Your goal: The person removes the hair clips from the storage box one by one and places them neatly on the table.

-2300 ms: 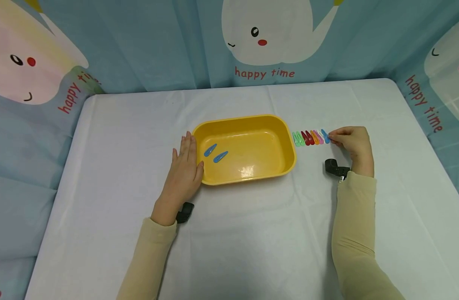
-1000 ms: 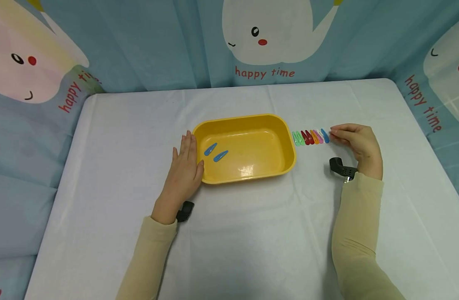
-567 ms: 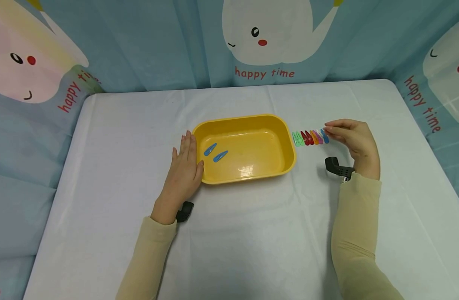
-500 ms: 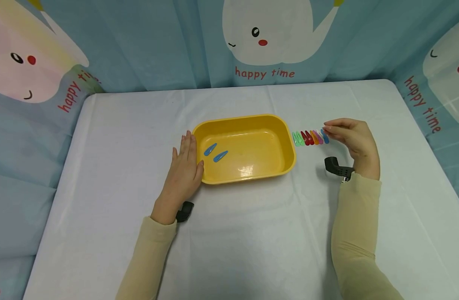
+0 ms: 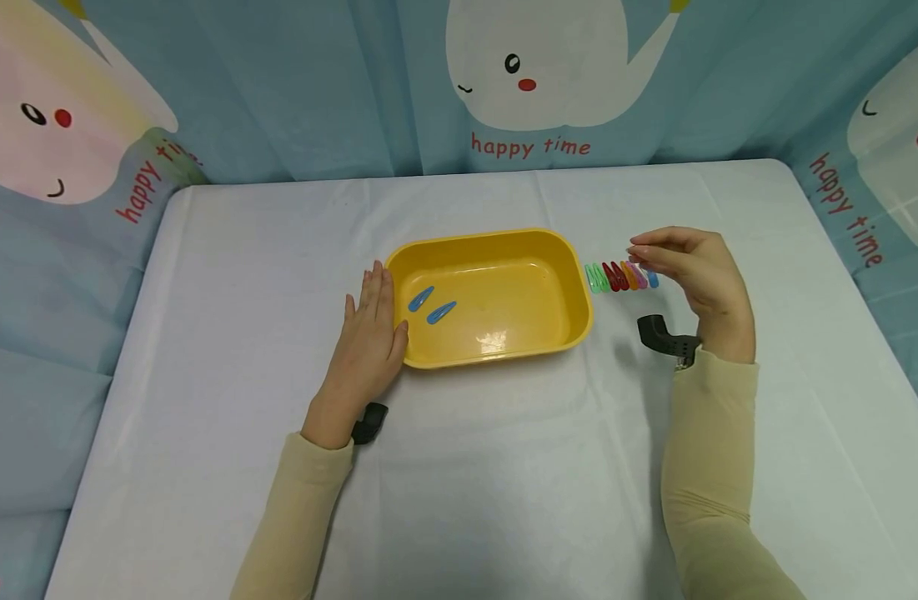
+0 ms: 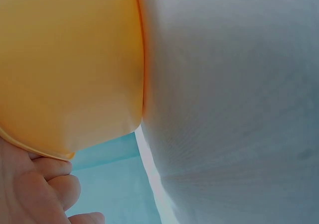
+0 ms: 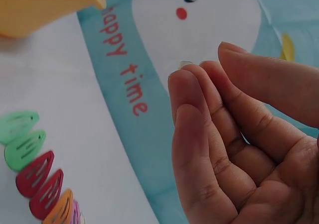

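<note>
My left hand (image 5: 361, 346) lies with straight fingers along the left end of a yellow plastic basin (image 5: 504, 304); the left wrist view shows its fingers at the basin's rim (image 6: 37, 151). Two blue snap hair clips (image 5: 441, 312) lie inside, near that end. To the basin's right, a tight row of snap hair clips runs from green (image 5: 595, 278) through red (image 5: 614, 276), orange and pink to blue (image 5: 653, 280). Over the blue end hovers my right hand (image 5: 702, 283), partly covering it. In the right wrist view, its thumb and fingers are apart with nothing between them.
A white cloth (image 5: 504, 475) covers the table. Behind it and along the sides hangs a blue curtain (image 5: 316, 92) with whale prints. Each wrist carries a small black camera mount, the right one (image 5: 664, 337) standing just in front of the clip row.
My right hand has let go of the blue clip at the row's end, drawn back right, then moved left and up over the row. My left hand and the basin have stayed put.
</note>
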The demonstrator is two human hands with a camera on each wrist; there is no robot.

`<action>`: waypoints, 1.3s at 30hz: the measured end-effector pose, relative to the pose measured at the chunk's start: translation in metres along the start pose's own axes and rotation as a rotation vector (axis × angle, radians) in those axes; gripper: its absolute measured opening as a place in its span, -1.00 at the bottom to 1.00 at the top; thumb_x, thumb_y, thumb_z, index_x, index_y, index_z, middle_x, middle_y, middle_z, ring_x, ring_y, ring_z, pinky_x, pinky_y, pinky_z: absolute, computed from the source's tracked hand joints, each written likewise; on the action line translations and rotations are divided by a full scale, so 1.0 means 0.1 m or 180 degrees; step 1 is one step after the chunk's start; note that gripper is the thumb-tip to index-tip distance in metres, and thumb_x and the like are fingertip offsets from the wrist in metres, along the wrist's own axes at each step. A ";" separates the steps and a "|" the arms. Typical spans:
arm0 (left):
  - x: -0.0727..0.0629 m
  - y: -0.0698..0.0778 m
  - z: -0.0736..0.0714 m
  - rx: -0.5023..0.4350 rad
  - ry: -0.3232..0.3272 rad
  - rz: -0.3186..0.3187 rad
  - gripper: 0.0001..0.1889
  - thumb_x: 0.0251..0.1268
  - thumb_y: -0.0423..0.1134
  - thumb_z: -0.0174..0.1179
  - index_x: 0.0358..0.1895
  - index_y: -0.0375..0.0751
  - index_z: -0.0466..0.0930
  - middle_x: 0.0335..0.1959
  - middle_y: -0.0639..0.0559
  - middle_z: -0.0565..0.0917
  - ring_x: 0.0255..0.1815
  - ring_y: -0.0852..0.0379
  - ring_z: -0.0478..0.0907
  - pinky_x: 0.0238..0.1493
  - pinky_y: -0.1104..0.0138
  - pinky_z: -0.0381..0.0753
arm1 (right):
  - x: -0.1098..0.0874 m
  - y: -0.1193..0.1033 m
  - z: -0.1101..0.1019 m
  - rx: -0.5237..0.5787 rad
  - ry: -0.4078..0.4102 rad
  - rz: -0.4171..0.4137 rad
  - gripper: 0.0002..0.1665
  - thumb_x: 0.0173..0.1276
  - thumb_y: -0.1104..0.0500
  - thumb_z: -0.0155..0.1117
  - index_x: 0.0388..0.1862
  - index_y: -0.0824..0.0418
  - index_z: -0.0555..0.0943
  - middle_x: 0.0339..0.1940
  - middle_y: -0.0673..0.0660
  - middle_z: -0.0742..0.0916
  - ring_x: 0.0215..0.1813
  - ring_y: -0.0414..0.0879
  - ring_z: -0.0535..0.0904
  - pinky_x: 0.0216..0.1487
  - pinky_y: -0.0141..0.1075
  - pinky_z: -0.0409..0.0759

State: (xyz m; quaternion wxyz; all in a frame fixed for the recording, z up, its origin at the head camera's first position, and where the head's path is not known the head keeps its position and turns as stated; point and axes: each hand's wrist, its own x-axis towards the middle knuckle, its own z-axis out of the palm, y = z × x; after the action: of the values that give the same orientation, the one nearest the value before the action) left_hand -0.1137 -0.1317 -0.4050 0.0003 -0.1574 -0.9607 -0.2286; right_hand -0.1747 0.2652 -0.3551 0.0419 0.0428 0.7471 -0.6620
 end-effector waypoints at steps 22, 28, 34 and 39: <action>0.00 -0.02 0.01 -0.0001 0.0039 0.0035 -0.32 0.47 -0.20 -0.18 0.46 -0.45 -0.26 0.51 -0.22 -0.25 0.51 -0.12 -0.28 0.38 -0.12 -0.23 | -0.09 -0.16 0.32 -0.0363 -0.0521 -0.0417 -0.85 0.27 0.30 0.27 -0.24 0.37 0.69 -0.37 0.01 0.74 -0.33 -0.11 0.63 -0.26 -0.42 0.58; 0.00 -0.02 0.01 0.0008 0.0008 0.0019 -0.32 0.47 -0.20 -0.19 0.47 -0.44 -0.26 0.52 -0.21 -0.27 0.51 -0.08 -0.32 0.39 -0.11 -0.24 | -0.09 -0.18 0.42 -0.0414 -0.0585 -0.0304 -0.83 0.27 0.27 0.29 -0.23 0.35 0.69 -0.36 0.01 0.75 -0.28 -0.07 0.65 -0.27 -0.39 0.58; 0.00 -0.02 0.01 0.0022 -0.0010 0.0017 -0.32 0.47 -0.20 -0.20 0.47 -0.44 -0.27 0.52 -0.20 -0.28 0.51 -0.06 -0.35 0.39 -0.11 -0.25 | -0.11 -0.21 0.51 -0.0553 -0.0662 -0.0204 -0.85 0.26 0.22 0.31 -0.22 0.26 0.70 -0.37 -0.03 0.75 -0.27 -0.05 0.66 -0.41 -0.40 0.43; 0.00 -0.03 0.02 0.0016 0.0021 0.0037 -0.33 0.47 -0.19 -0.21 0.46 -0.44 -0.26 0.51 -0.22 -0.26 0.51 -0.09 -0.32 0.38 -0.12 -0.24 | -0.13 -0.23 0.59 -0.0462 -0.0796 -0.0170 -0.87 0.27 0.25 0.30 -0.23 0.23 0.70 -0.37 -0.04 0.75 -0.27 -0.08 0.65 -0.43 -0.42 0.34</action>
State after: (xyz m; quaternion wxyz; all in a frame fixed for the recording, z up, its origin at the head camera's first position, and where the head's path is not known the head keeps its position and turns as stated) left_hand -0.1144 -0.1330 -0.4081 0.0051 -0.1622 -0.9603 -0.2267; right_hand -0.1637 0.2041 -0.3380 0.1201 -0.0630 0.7828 -0.6073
